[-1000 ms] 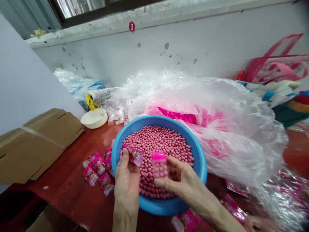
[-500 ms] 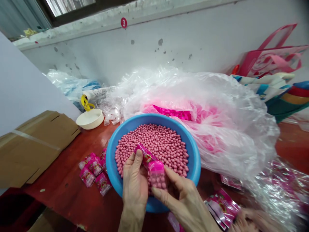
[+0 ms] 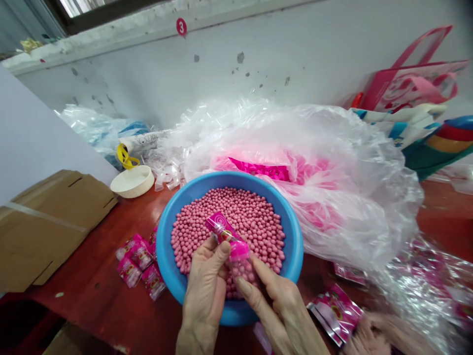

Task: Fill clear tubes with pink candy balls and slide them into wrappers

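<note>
Starting on the left, a flattened cardboard box (image 3: 48,227) lies on the red tabletop (image 3: 84,281), with a white plastic bowl (image 3: 132,181) further along and a small pile of pink candy sachets (image 3: 135,259) just beside the basin. Centre stage, a blue plastic basin (image 3: 164,256) is heaped with pink candy balls (image 3: 236,212). Right over it, the left hand (image 3: 203,296) pinches a pink foil sachet (image 3: 221,230) between thumb and fingers, while the right hand (image 3: 281,305) closes narrowly on a clear tube (image 3: 240,276) with a pink cap. Sachet and cap touch; can't tell whether the cap is inside. Moving right, a crumpled clear plastic bag (image 3: 332,197) bulges behind the basin, a pink tote bag (image 3: 406,84) leans by the wall, foil packets (image 3: 334,313) lie loose, and a co-worker's blurred hand (image 3: 369,337) shows at the bottom corner.
</note>
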### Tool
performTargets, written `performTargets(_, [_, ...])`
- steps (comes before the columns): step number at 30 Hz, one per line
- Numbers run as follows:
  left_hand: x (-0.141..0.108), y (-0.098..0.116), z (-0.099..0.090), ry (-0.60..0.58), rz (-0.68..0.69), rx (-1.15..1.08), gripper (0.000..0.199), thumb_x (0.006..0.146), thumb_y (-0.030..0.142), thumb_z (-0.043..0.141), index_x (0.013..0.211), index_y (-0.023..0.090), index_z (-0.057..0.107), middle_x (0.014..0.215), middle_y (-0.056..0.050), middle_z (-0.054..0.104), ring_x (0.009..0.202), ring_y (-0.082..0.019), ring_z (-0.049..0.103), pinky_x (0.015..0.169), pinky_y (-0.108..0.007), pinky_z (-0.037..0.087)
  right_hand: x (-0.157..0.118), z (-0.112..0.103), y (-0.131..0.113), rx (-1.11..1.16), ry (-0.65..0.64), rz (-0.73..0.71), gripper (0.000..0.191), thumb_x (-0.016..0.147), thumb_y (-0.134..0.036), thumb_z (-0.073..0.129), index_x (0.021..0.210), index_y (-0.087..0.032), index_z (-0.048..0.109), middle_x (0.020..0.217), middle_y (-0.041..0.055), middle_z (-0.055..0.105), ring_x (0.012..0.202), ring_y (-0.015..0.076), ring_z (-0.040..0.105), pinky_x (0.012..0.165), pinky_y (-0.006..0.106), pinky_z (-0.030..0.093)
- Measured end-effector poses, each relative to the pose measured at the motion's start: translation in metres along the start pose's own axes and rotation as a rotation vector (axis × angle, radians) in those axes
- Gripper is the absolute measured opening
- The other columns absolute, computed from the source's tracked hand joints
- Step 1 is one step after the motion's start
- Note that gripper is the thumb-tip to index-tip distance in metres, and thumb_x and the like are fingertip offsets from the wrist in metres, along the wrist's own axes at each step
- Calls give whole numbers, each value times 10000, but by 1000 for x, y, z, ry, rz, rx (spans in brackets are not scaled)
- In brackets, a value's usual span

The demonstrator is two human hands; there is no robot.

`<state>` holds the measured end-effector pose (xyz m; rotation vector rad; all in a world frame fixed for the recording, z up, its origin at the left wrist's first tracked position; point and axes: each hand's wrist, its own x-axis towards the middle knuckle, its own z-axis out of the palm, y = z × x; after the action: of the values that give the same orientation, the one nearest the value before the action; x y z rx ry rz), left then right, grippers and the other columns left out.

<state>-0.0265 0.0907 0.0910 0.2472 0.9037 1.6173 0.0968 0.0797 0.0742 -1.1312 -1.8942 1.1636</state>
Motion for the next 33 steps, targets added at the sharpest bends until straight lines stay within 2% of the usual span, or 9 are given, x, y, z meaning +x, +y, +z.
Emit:
performTargets(4, [0, 1, -5, -67, -68, 39, 267, 621, 220, 807, 863, 149, 718, 779, -52, 745, 748, -186, 695, 771, -299, 529, -6, -22, -8, 10, 29, 57, 399, 871, -374, 537, 1248, -254, 586, 1105, 72, 691, 998, 252, 648, 845, 350, 532])
performTargets(8, [-3, 1, -7, -102, -95, 75, 319, 583, 275, 828, 847, 129, 724, 770, -86, 748, 793, -243, 700, 782, -348, 532, -5, -45, -26, 84, -27, -84, 280, 884, -344, 513, 1105, -314, 682, 989, 28, 731, 878, 242, 687, 726, 306, 572])
performTargets(13, [-6, -3, -1, -12, -44, 53, 242, 623, 229, 805, 831, 141, 717, 787, -82, 754, 826, -237, 702, 830, -363, 516, 5, -18, -7, -47, 19, -176, 400, 900, -258, 455, 1285, -208, 551, 853, 59, 745, 673, 214, 701, 603, 280, 568])
performTargets(18, [-8, -8, -2, 53, 45, 39, 228, 662, 232, 776, 866, 146, 719, 792, -93, 758, 852, -236, 700, 868, -365, 498, 3, 16, 24, -191, 136, -334, 558, 924, -199, 385, 1461, -159, 237, 1252, 180, 604, 866, 245, 707, 697, 327, 564])
performTargets(20, [-8, -7, -4, 35, 26, 48, 206, 686, 215, 756, 878, 147, 723, 795, -99, 758, 865, -243, 698, 877, -373, 491, 2, 16, 24, -173, 134, -347, 539, 928, -197, 378, 1452, -160, 253, 1218, 169, 629, 849, 231, 706, 683, 300, 555])
performTargets(22, [-10, -5, -7, -9, -20, 66, 199, 706, 220, 740, 890, 143, 727, 816, -111, 758, 895, -256, 690, 888, -384, 483, 4, 9, 17, -121, 98, -318, 463, 931, -206, 372, 1390, -145, 366, 1032, 126, 709, 719, 201, 700, 600, 260, 528])
performTargets(25, [-12, -3, -7, -82, -81, 94, 259, 708, 281, 740, 917, 130, 728, 863, -138, 754, 943, -283, 672, 896, -405, 474, 8, -7, 4, -9, -59, -185, 286, 937, -267, 410, 1136, -166, 588, 735, 22, 687, 570, 147, 624, 510, 214, 449])
performTargets(27, [-13, -4, -6, -92, -94, 99, 327, 710, 340, 733, 962, 132, 721, 903, -148, 749, 962, -292, 662, 899, -416, 469, 11, -14, 0, 57, -156, -112, 255, 933, -316, 440, 1041, -181, 627, 718, 0, 662, 596, 137, 604, 526, 204, 433])
performTargets(33, [-13, -13, -5, -42, -23, 147, 308, 774, 348, 669, 1010, 156, 718, 1046, -131, 719, 1053, -275, 613, 939, -390, 441, 11, -10, 5, 118, -109, -139, 410, 928, -284, 431, 1317, -165, 485, 866, 35, 692, 682, 158, 627, 608, 236, 445])
